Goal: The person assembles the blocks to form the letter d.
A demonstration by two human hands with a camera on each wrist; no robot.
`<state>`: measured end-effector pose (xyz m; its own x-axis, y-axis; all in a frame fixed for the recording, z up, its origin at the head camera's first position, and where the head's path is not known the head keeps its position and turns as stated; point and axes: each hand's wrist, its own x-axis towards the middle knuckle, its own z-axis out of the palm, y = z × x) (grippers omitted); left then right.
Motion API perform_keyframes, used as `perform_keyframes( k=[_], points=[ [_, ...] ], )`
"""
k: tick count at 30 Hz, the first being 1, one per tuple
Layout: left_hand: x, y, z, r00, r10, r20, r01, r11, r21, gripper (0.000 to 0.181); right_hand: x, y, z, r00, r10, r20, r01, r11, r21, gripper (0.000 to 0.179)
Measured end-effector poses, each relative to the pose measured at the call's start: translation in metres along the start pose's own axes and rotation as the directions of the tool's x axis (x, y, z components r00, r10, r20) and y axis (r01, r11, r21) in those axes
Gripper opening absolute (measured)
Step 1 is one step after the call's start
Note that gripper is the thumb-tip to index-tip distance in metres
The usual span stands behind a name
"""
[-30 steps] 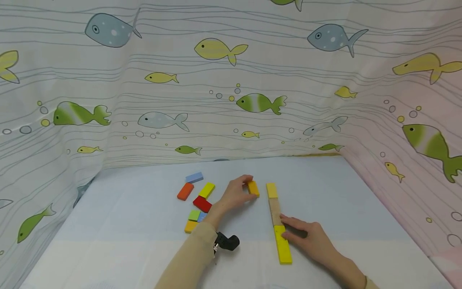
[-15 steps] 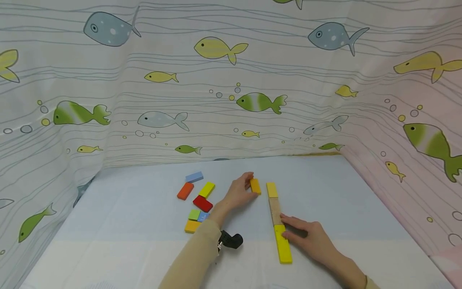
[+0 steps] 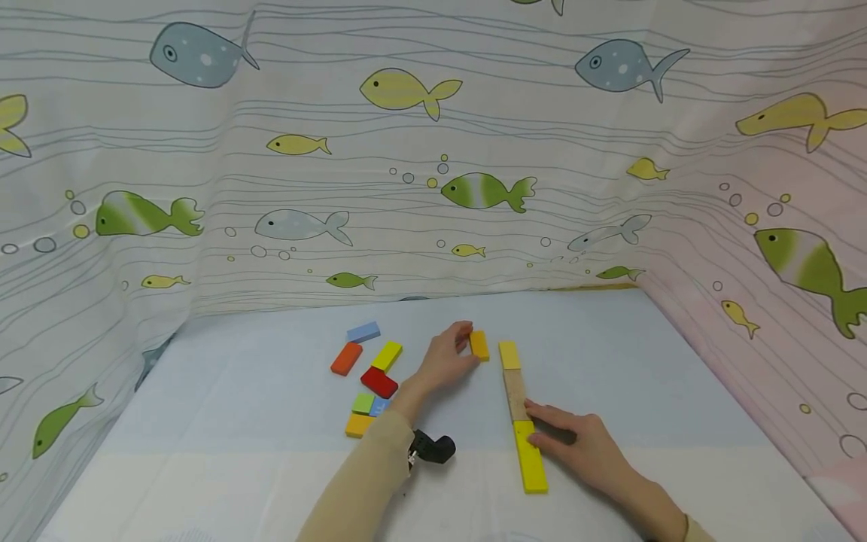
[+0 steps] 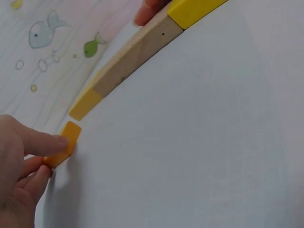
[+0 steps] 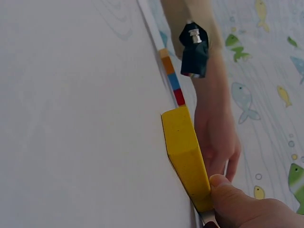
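Observation:
My left hand (image 3: 447, 357) pinches an orange block (image 3: 479, 346) between thumb and fingers. In the left wrist view that orange block (image 4: 64, 142) is near the far end of a row, with a small gap between them. The row has a light yellow block (image 3: 509, 355) at its far end, a plain wooden block (image 3: 515, 394) in the middle and a bright yellow block (image 3: 531, 467) nearest me. From the right side, my right hand (image 3: 592, 452) touches the row, its index fingertip at the wooden block and its thumb at the bright yellow one.
Left of my left hand lie loose blocks: blue (image 3: 363, 332), orange-red (image 3: 347, 359), yellow (image 3: 387, 357), red (image 3: 379, 382), green (image 3: 363, 404) and orange (image 3: 359, 425). A black camera (image 3: 433, 448) sits on my left wrist. A fish-print curtain (image 3: 406, 248) stands behind the table.
My left hand has shifted the orange block slightly away from me and to the right, closer to the row's far end. The right hand and the row have stayed in place.

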<state>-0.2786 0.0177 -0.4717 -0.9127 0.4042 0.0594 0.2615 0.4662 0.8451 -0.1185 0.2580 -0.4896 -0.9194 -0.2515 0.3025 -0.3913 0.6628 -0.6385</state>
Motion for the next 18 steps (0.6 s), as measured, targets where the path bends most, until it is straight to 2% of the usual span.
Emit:
perform_keyframes(
  k=[8, 18],
  points=[
    [0.01, -0.002, 0.009, 0.999, -0.018, -0.028, 0.018, 1.0, -0.022, 0.06, -0.001, -0.001, -0.001, 1.0, 0.015, 0.0, -0.015, 1.0, 0.001, 0.046],
    [0.02, 0.004, 0.015, 0.997, -0.037, -0.068, 0.034, 0.998, -0.049, 0.055, 0.001, -0.001, 0.0, 0.999, 0.038, 0.016, -0.038, 0.999, 0.003, 0.047]
  ],
)
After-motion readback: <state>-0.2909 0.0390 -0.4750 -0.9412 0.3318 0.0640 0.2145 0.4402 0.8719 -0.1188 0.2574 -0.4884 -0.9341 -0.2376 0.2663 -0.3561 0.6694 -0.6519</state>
